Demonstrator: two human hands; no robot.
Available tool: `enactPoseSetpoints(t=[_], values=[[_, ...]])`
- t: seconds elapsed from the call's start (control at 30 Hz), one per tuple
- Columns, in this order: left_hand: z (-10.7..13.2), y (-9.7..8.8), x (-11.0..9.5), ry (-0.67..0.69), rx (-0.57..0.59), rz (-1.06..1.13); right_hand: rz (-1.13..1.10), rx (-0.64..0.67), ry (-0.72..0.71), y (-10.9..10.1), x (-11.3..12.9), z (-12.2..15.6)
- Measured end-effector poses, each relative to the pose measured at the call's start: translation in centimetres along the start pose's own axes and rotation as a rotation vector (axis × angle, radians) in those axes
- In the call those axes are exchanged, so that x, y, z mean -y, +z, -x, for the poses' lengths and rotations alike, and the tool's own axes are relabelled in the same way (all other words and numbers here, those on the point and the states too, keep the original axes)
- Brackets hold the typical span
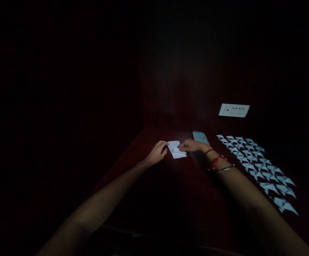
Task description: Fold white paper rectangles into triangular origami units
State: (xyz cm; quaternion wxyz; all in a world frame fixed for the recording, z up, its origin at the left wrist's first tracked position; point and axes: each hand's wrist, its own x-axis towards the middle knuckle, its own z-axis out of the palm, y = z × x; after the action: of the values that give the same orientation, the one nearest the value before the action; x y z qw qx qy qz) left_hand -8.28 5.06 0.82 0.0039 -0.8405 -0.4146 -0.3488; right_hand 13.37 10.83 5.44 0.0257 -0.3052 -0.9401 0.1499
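Note:
A small white sheet of paper [174, 145] with creases and a raised fold lies on the dark red table. My right hand [191, 145], wearing bracelets at the wrist, pinches the fold on the paper's right side between thumb and fingers. At the paper's left edge is my left hand [158, 152]; its index fingertip touches the edge, and the thumb is held apart below. Several folded white paper pieces [267, 176], pointed in shape, are laid out in rows to the right of my right arm.
Behind my right hand lies a phone [200, 137] with a lit screen. A white socket panel [233, 110] is on the dark wall at the back right. The table [144, 185] has its left edge beyond my left arm, and the surroundings are very dark.

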Motion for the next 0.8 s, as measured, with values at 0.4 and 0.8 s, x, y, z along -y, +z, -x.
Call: enactPoseSetpoints(t=[0.4,0.8], values=[[0.4,-0.5,-1.1,0.0,0.053,-0.036,0.033,-0.459,0.13,-2.0,-0.3,3.1],[0.4,-1.7,-1.9,0.13,0.129,-0.104,-0.103,-0.186,0.16,-3.6,0.1,8.4]])
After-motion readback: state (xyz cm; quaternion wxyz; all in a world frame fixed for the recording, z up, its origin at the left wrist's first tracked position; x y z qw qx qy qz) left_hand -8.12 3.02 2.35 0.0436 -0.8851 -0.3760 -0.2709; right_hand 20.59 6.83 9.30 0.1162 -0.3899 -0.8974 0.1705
